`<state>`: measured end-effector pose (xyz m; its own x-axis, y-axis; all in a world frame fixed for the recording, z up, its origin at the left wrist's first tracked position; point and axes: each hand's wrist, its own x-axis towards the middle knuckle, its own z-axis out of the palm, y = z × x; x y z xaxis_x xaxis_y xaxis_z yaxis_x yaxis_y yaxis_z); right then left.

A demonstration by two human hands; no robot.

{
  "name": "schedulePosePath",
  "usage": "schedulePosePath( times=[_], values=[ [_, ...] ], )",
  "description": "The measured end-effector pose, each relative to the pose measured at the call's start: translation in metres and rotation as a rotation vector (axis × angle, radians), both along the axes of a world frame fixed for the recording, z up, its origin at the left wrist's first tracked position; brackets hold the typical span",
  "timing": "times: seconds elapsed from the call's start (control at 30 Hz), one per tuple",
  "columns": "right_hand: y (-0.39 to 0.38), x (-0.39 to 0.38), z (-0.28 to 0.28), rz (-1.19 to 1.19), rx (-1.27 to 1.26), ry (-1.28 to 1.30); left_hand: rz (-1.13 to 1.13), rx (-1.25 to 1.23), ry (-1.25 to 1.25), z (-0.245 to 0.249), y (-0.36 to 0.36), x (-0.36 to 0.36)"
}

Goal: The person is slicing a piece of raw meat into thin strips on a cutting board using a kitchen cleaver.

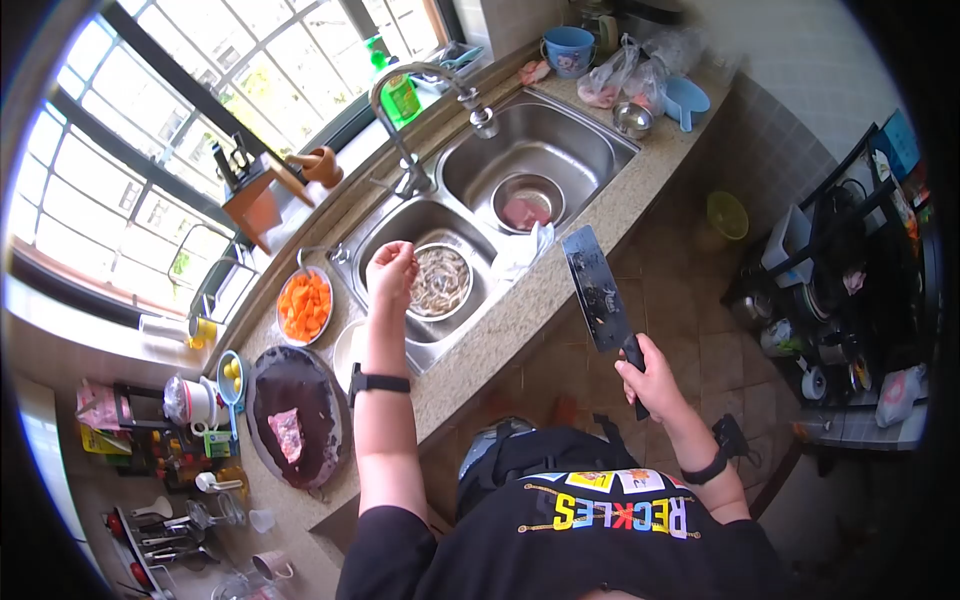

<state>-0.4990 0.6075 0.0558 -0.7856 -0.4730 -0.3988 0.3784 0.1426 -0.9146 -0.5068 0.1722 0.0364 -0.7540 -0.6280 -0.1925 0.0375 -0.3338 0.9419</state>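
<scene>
Black-handled cleaver [598,295] in right grip [654,379] (curled closed).

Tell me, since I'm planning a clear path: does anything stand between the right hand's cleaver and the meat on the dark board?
Yes: in this view the left forearm crosses between the cleaver and the meat. Nothing visible covers the meat.

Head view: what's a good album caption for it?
A cleaver in the right hand's grip, the left hand near the sink, and raw meat on a dark round board.
</scene>
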Motion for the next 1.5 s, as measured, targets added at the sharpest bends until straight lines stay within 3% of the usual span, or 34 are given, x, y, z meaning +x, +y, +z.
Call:
schedulePosePath(
  times=[0.3,0.6,0.83,1.0,1.13,1.23,1.27,1.33,1.37,1.43,1.5],
  values=[
    [0.011,-0.065,-0.018,-0.122,-0.044,-0.147,0.159,0.454,0.169,-0.034,-0.11,-0.136],
    [-0.039,-0.181,0.007,-0.148,0.069,-0.205,0.358,0.622,0.192,-0.107,-0.2,-0.208],
    [-0.082,-0.236,0.012,-0.116,0.101,-0.23,0.628,0.657,0.115,-0.128,-0.22,-0.23],
    [-0.102,-0.263,-0.001,0.019,0.103,-0.256,0.896,0.627,0.092,-0.124,-0.193,-0.229],
    [-0.106,-0.284,-0.013,0.091,0.078,-0.24,0.867,0.222,-0.03,-0.119,-0.132,-0.232],
    [-0.103,-0.305,-0.028,0.126,0.1,-0.219,0.417,-0.049,-0.071,-0.116,-0.045,-0.245],
    [-0.104,-0.313,-0.032,0.142,0.097,-0.222,0.24,0.001,-0.225,-0.104,-0.017,-0.255],
    [-0.106,-0.328,-0.039,0.146,0.107,-0.188,-0.037,0.101,-0.229,-0.119,0.017,-0.277],
    [-0.105,-0.335,-0.043,0.144,0.107,-0.183,-0.033,0.261,-0.139,-0.107,0.035,-0.292],
    [-0.108,-0.346,-0.049,0.167,0.119,-0.17,-0.088,0.347,-0.176,-0.114,0.041,-0.306],
    [-0.114,-0.354,-0.051,0.189,0.133,-0.172,-0.045,0.266,-0.255,-0.117,0.04,-0.316]
  ],
)
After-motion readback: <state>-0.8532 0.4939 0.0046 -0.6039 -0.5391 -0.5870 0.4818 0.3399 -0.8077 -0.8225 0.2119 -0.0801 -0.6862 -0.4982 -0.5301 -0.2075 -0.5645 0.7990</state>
